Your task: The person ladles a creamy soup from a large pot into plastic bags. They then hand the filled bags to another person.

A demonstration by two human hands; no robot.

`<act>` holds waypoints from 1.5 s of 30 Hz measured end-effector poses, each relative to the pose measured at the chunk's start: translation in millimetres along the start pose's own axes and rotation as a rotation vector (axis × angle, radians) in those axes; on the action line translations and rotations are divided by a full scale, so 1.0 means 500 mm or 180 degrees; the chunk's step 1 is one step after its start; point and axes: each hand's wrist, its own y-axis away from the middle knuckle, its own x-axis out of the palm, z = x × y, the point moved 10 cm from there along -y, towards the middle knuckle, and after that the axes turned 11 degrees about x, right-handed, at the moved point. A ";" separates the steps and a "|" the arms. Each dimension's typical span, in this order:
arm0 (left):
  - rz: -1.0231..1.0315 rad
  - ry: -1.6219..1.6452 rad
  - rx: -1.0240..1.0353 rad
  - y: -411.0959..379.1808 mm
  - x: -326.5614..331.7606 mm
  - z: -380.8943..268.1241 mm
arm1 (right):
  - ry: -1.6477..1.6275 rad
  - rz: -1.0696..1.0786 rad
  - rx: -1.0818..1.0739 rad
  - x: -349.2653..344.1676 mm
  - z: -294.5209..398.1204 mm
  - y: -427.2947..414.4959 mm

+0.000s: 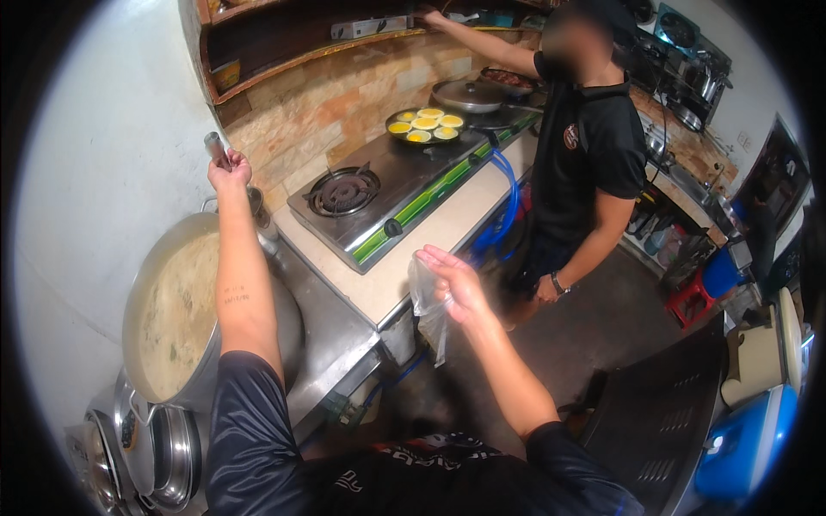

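My left hand (pixel 230 171) is raised near the white wall and shut on a shiny, tube-like metal object (pixel 216 146), perhaps the handle of a utensil. Its lower part is hidden by my hand. Below and left of that forearm stands a big metal stockpot (pixel 293 322) of pale, cloudy soup (pixel 174 309) with green bits in it. In my right hand (pixel 461 287) a thin clear plastic bag (pixel 426 290) hangs limp, pinched by the fingers in front of the counter's edge.
A gas stove (pixel 400 187) carries a bare burner (pixel 344 191), a pan of several eggs (pixel 426 124) and a lidded pan (pixel 468 95). A co-worker (pixel 587 142) stands right of it, one arm reaching to the shelf (pixel 368 31). A blue cooler (pixel 745 445) sits lower right; metal lids (pixel 171 458) lie lower left.
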 end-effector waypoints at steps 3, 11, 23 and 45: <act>-0.0182 -0.0052 0.0076 0.029 0.002 0.017 | 0.0128 0.0020 -0.0027 0.002 0.009 0.009; -0.0371 0.0248 -0.0072 0.064 0.007 0.020 | 0.0092 -0.0135 -0.0004 0.025 0.005 0.023; -0.0253 0.0368 -0.0225 0.177 0.045 0.042 | 0.0062 -0.0096 0.0030 0.052 0.020 0.030; 0.1683 -0.3010 -0.2089 0.817 -0.339 0.203 | 0.0952 -0.0546 -0.0439 0.019 0.059 0.071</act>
